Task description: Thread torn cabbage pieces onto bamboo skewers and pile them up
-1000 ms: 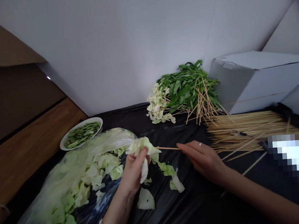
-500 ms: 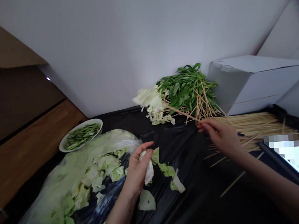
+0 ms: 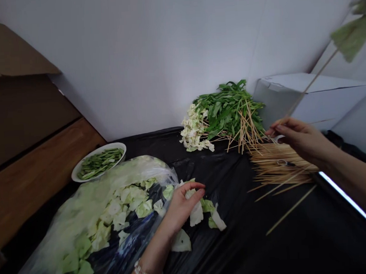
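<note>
Pinched in my right hand (image 3: 290,132), on the right, is a wooden skewer (image 3: 317,77) slanting up to the right. Pale green cabbage pieces (image 3: 352,40) are threaded on its far end, partly cut off by the frame edge. My left hand (image 3: 187,201) wears a beaded bracelet and hovers over loose cabbage pieces (image 3: 196,214) on the black sheet, thumb and fingers curved toward each other. Whether it grips a piece is unclear. More cut cabbage (image 3: 132,198) spills from a clear plastic bag (image 3: 81,201) at the left.
A white bowl of green beans (image 3: 100,162) stands at the back left. Leafy greens (image 3: 227,105) on skewers and threaded cabbage (image 3: 193,130) lie by the wall. Bare skewers (image 3: 274,162) are piled at the right, before a white box (image 3: 314,100). A brown carton (image 3: 19,97) stands left.
My right hand has moved right and slightly up, and the skewer with cabbage has swung from pointing left to pointing up right. My left hand has moved slightly right.
</note>
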The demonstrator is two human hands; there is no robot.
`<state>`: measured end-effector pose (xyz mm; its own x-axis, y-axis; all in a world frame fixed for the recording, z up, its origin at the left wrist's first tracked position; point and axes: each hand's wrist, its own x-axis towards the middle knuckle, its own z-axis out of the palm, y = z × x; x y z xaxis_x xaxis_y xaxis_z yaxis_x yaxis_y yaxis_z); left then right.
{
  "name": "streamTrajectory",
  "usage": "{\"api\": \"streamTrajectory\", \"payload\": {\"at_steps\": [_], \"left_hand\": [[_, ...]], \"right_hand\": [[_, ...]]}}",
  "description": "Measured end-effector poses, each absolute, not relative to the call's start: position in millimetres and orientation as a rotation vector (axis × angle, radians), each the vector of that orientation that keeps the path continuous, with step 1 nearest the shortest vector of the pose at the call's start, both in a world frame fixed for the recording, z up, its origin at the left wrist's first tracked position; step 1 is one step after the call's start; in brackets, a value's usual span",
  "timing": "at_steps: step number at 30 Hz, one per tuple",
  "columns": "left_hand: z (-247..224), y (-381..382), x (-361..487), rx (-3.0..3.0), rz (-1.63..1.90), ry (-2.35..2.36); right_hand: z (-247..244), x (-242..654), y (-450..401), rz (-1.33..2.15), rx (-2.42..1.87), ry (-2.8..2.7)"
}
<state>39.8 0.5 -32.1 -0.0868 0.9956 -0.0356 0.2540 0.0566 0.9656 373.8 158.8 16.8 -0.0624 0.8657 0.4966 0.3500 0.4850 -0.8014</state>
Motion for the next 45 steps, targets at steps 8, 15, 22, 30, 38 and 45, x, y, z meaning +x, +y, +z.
{"api": "streamTrajectory", "payload": {"at_steps": [8, 15, 22, 30, 38, 45], "left_hand": [[-32.7, 1.2, 39.4, 1.347, 1.132, 1.470], [-34.0, 1.9, 38.1, 1.337, 1.149, 1.438], [-33.2, 1.1, 36.2, 1.347, 1.146, 1.459], [-33.2, 1.3, 37.3, 1.345, 1.138, 1.473], [-33.0, 4.4, 35.2, 1.259, 1.188, 1.474], [-36.8, 6.8, 30.7, 1.023, 1.161, 1.436]], "right_hand": [[23.3, 281.4, 141.8, 0.895, -0.963, -2.041], [-8.3, 155.4, 146.8, 0.992, -1.081, -2.332], [-32.7, 87.1, 179.5, 1.121, -1.290, -2.391], [-38.4, 84.9, 188.4, 1.167, -1.321, -2.425], [-1.4, 171.4, 163.2, 0.935, -1.119, -2.417], [25.5, 309.7, 134.1, 0.517, -0.970, -2.669]]}}
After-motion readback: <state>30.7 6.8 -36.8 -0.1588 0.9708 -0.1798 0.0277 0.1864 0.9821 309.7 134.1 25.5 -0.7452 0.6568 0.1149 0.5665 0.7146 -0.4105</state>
